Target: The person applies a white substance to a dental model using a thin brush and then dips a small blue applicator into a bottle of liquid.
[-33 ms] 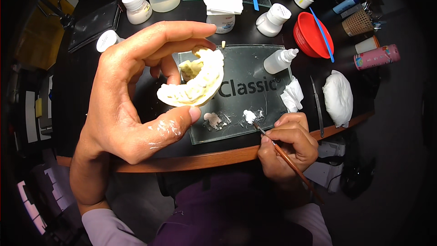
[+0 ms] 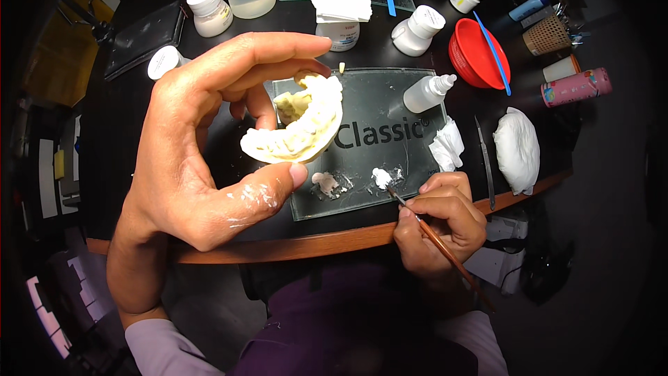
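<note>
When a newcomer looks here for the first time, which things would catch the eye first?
Probably the pale yellow teeth model, held up in the left hand near the middle. Then perhaps the red bowl at upper right, a blue stick across it. Lower down, the right hand holds a brown brush, its tip at a white blob on the glass plate.

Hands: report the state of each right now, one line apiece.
Left hand: holding the pale yellow dental model, thumb at its lower edge.
Right hand: closed on the brown-handled brush, tip at the white paste.
</note>
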Tool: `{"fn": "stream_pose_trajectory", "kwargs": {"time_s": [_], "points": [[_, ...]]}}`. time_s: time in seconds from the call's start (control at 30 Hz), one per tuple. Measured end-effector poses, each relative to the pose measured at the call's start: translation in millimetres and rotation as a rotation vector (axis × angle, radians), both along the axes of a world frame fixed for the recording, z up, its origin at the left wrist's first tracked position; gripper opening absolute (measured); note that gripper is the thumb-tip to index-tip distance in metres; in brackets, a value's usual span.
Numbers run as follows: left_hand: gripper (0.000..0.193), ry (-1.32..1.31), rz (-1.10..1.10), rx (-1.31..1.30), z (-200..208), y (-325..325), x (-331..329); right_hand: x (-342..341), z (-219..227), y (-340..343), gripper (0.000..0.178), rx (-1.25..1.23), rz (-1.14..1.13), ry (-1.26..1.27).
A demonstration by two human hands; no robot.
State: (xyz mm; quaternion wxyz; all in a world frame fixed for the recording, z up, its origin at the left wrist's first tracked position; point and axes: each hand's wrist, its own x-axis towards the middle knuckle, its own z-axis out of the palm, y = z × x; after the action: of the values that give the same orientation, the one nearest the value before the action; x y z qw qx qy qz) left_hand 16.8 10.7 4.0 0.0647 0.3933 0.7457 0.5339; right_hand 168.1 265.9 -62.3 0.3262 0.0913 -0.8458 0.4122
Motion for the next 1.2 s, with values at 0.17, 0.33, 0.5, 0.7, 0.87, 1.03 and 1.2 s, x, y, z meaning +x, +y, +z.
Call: {"fn": "stream_pose_trajectory", "kwargs": {"time_s": [0.17, 0.33, 0.5, 0.7, 0.87, 1.03, 1.2], "points": [[0.090, 0.017, -0.012, 0.028, -1.4, 0.9, -1.1, -1.5, 2.0, -1.4, 0.020, 0.020, -0.011, -0.012], [0.089, 0.012, -0.033, 0.037, -1.4, 1.8, -4.1, -4.2, -0.6, -0.5, 0.020, 0.012, 0.001, -0.003], [0.088, -0.014, -0.036, 0.041, 3.5, 1.7, -4.3, -6.3, 5.4, -0.6, 0.019, 0.005, 0.010, 0.044], [0.077, 0.006, -0.105, 0.125, -6.5, 1.2, -3.2, -13.3, 28.8, -9.6, 0.015, -0.149, 0.205, 0.096], [0.084, 0.050, -0.119, 0.091, -7.1, 0.8, -4.7, -35.2, 53.2, -26.7, 0.018, -0.184, 0.354, 0.188], [0.084, 0.083, -0.115, 0.101, -6.9, 0.3, -5.6, -53.7, 50.7, -41.0, 0.020, -0.194, 0.402, 0.223], [0.082, 0.088, -0.124, 0.119, -4.9, -0.4, -4.9, -53.2, 44.7, -45.3, 0.025, -0.188, 0.380, 0.232]]}}
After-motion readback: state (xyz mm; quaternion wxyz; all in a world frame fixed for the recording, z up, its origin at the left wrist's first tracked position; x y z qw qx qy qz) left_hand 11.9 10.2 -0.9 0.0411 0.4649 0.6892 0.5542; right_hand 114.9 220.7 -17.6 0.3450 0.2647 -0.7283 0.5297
